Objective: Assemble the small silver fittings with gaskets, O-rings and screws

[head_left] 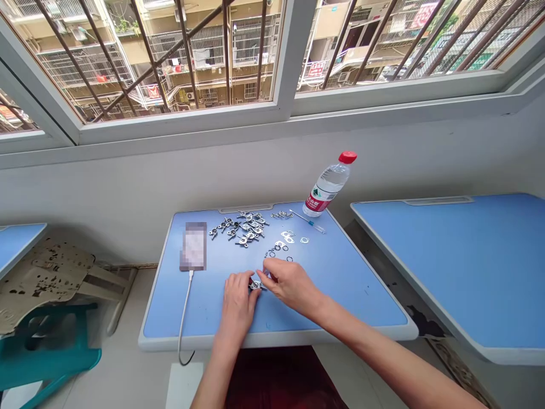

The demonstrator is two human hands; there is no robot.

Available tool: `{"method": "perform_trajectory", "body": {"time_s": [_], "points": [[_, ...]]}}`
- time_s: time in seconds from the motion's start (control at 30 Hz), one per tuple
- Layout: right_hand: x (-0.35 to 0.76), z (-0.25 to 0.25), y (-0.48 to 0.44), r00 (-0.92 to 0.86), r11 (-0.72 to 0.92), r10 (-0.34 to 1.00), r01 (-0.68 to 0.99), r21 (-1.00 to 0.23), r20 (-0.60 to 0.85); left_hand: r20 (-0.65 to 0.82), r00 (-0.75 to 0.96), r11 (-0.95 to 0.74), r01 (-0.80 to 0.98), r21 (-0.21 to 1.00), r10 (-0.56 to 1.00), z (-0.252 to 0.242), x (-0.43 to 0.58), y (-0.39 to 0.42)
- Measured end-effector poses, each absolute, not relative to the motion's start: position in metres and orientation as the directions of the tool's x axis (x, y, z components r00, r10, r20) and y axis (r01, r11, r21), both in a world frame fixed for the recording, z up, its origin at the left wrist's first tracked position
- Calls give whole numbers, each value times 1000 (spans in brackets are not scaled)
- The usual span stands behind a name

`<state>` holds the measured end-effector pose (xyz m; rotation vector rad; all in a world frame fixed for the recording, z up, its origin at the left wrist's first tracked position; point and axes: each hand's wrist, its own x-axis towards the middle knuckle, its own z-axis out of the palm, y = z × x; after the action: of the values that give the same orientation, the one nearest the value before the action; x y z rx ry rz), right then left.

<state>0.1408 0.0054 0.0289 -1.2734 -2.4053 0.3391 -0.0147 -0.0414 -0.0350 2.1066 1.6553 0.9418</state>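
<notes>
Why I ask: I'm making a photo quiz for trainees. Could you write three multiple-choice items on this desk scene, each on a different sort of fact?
1. Where is the small metal part nearest the hands?
A. Between the left hand and the right hand
B. On the right-hand desk
C. On the teal stool

2. What colour is the cap of the water bottle?
A. Blue
B. Red
C. White

3. What state is the white cable in?
A. Coiled on the windowsill
B. Running from the blurred phone over the desk's near edge
C. Lying unplugged on the floor

Answers:
1. A, it shows between the two hands.
2. B, the cap shows red above the clear bottle.
3. B, it leaves the phone's lower end and drops past the edge.
</notes>
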Motion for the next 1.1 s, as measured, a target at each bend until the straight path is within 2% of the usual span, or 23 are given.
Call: {"method": "perform_trajectory", "body": {"time_s": [0.1,0.3,0.43,0.57,0.7,0.87,1.1], "points": [[139,38,9,-573,584,808,748,-314,138,308,117,-288,745,601,944,-35,-14,-41],[146,55,14,-656,623,753,738,-258,-59,298,114,-282,739,612,948,-34,-14,-41],[153,63,14,-731,672,673,669,-316,-115,275,120,-272,733,623,954,-32,-15,-41],[153,70,17,-729,687,666,683,-248,-161,256,121,-260,734,628,959,-30,-14,-41],[153,68,20,-761,720,630,647,-251,-156,253,120,-257,740,622,960,-30,-14,-41],[153,58,17,-731,694,677,673,-255,-86,260,125,-263,750,608,958,-31,-13,-41],[150,46,9,-660,630,749,684,-368,54,292,121,-276,768,578,949,-33,-14,-42]]}}
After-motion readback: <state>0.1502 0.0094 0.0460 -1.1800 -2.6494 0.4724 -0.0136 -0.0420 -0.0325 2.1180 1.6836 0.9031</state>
